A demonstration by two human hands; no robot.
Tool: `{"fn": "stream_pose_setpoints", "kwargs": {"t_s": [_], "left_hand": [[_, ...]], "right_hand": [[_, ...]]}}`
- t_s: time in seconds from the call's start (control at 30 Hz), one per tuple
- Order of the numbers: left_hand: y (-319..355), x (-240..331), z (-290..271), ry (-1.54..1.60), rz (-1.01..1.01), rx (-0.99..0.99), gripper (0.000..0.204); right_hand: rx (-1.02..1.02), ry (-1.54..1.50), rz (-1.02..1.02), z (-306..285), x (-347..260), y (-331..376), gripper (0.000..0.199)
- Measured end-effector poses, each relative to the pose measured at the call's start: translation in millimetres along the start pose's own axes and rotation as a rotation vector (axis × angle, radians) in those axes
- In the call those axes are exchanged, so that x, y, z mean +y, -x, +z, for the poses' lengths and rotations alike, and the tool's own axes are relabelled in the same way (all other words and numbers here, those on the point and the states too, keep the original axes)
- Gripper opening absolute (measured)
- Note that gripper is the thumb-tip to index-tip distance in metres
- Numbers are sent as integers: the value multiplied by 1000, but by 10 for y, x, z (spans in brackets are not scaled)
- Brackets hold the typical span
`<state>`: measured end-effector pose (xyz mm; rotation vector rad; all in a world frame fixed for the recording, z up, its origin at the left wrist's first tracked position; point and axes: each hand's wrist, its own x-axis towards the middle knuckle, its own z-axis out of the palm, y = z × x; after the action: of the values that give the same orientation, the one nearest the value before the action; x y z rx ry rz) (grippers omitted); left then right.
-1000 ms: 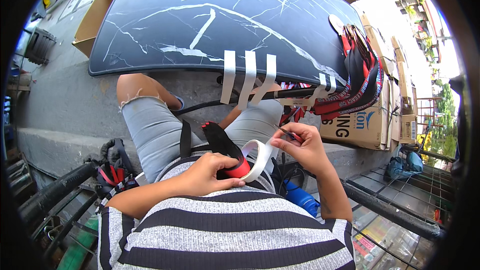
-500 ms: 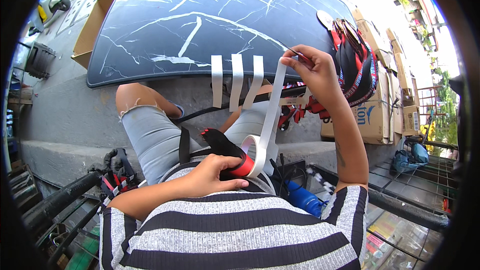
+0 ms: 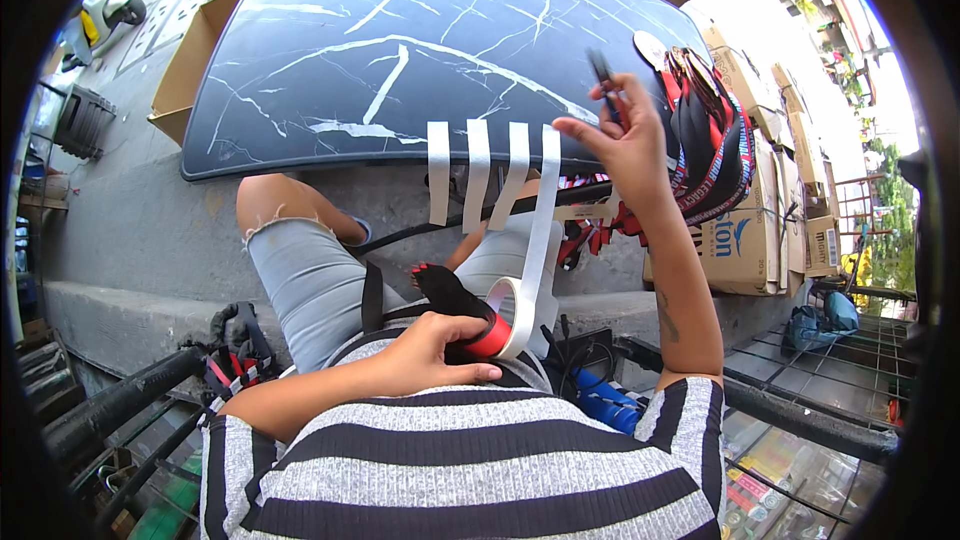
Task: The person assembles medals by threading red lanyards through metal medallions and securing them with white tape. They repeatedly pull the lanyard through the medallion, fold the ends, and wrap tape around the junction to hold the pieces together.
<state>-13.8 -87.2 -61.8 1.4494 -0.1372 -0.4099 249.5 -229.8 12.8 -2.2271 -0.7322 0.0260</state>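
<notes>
My left hand (image 3: 435, 348) rests at my lap, its fingers closed round a black and red fabric band (image 3: 487, 338). Against that band stands a roll of white tape (image 3: 518, 325). A long tape strip (image 3: 543, 225) runs from the roll up to the table's near edge, where its end lies on the top. My right hand (image 3: 632, 140) is raised over the table's near right part, its thumb beside that end. Curled fingers hold a thin dark tool (image 3: 600, 68), blurred, its kind unclear. Several short tape pieces (image 3: 438, 172) hang from the same edge, left of the long strip.
The dark marble-patterned table (image 3: 310, 70) stands before my knees. Medals on red and black ribbons (image 3: 700, 130) hang at its right side. Cardboard boxes (image 3: 745, 240) are stacked beyond them. Low right lie a blue bottle-like thing (image 3: 605, 400) and a black metal rail (image 3: 810, 420).
My right thumb and finger have let go of the tape end, which now lies on the table edge. The dark tool has swung upright in that hand. My left hand has barely moved.
</notes>
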Motion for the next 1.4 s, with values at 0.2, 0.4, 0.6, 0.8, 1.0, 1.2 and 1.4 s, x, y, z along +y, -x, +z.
{"fn": "stream_pose_setpoints", "kwargs": {"t_s": [0.2,0.4,0.6,0.8,1.0,1.2,1.4], "left_hand": [[15,-8,-21,-4,-74,-51,40],[39,-60,-58,7,-57,-52,39],[10,-124,-43,83,29,-9,31],[26,-143,-25,52,19,-51,28],[51,-132,-5,75,17,0,27],[62,-96,-9,87,27,17,31],[71,-86,-40,62,-21,-15,34]], "right_hand": [[-6,6,-77,-30,15,-14,32],[-638,-224,132,-512,38,473,43],[-952,-230,472,-642,-98,933,43],[-978,-342,548,-480,-128,1127,42],[-990,-388,492,-364,-103,1163,42],[-969,-362,529,-393,-1,1208,43],[-977,-96,533,-508,382,1249,47]]}}
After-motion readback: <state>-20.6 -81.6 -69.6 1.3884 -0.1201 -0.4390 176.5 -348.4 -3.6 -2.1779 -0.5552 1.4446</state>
